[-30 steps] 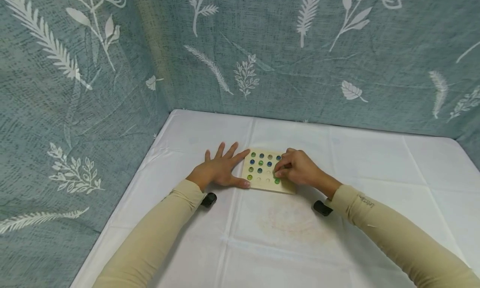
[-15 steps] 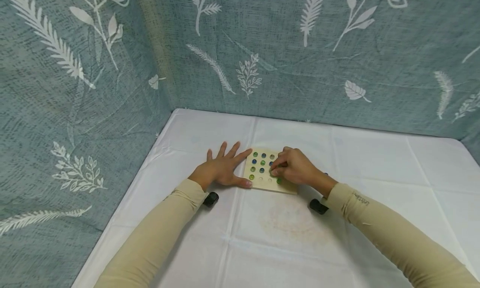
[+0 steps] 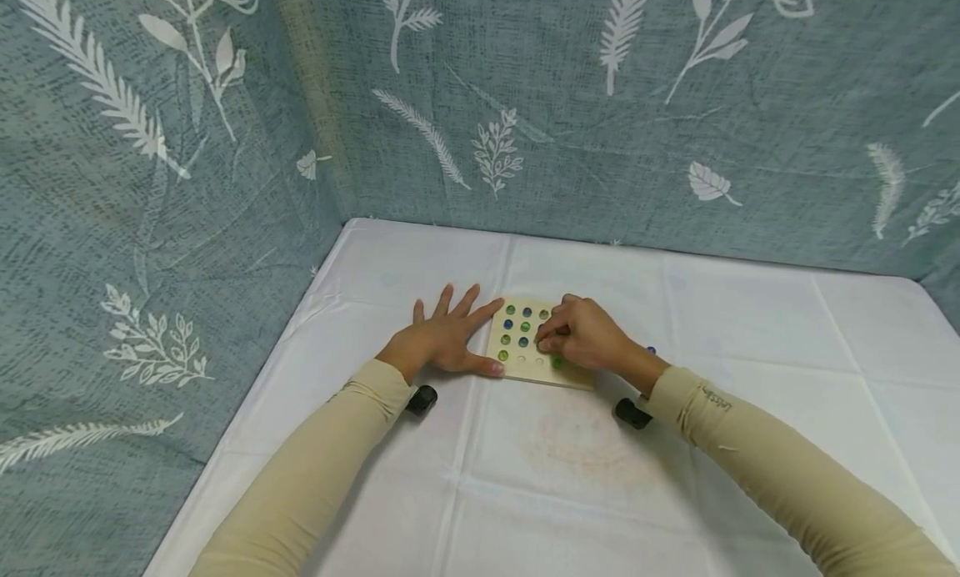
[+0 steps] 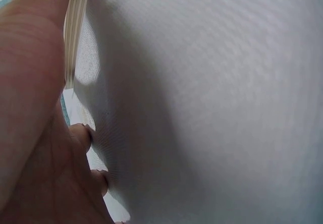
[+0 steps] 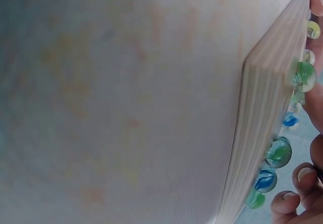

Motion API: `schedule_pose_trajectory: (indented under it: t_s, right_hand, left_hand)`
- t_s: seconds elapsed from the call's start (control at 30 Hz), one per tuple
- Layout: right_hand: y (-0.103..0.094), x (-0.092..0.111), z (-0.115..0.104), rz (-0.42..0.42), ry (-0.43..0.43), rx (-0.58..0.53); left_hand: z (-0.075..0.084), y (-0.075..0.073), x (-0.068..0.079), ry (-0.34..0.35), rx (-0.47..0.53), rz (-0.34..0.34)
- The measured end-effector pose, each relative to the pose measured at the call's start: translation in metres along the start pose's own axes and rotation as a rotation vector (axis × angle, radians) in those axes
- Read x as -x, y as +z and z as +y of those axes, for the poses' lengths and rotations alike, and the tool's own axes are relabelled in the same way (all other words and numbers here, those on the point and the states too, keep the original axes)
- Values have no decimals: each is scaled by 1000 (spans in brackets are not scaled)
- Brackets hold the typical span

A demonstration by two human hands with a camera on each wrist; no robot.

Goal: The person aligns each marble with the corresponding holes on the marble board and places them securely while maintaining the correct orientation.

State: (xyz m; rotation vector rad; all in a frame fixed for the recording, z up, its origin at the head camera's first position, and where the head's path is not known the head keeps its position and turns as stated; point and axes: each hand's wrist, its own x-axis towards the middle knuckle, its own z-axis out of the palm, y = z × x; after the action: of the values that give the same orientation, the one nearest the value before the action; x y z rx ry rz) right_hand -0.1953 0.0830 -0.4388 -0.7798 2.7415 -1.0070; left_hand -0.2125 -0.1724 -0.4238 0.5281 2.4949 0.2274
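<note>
Board (image 3: pixel 551 378) lies flat on the white table (image 3: pixel 570 460), ahead of you, with marbles (image 3: pixel 525 327) sitting in its 4 rows of holes. Your left hand (image 3: pixel 442 342) is spread wide, thumb at the board's near left corner and forefinger at the far left corner. That is a sound brace: press lightly and evenly, since a jolt could roll marbles loose. Your right hand (image 3: pixel 587 333) is narrow, thumb and forefinger pinching what looks like a green marble (image 3: pixel 537 343) at row 3 from the far side; the fingers hide most of it. Whether you are seating or lifting it, I cannot tell. Either way, grip it around its middle, move straight up or down, and let go only when it sits centered. The marbles stand proud of the surface in the right wrist view, so lift your curled fingers over column 4. The near row shows 2 bare holes (image 3: pixel 521 358) between filled ones. Mind the blue marble (image 3: pixel 651 351) just past your right wrist: a brush could send it rolling.
</note>
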Motion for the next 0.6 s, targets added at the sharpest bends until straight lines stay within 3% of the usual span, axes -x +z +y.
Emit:
schedule_pose_trajectory:
  t_s: [0.6]
  right_hand:
    - [0,1,1,-14,-9,43]
  left_hand:
    - [-2,2,-4,2,-8,0]
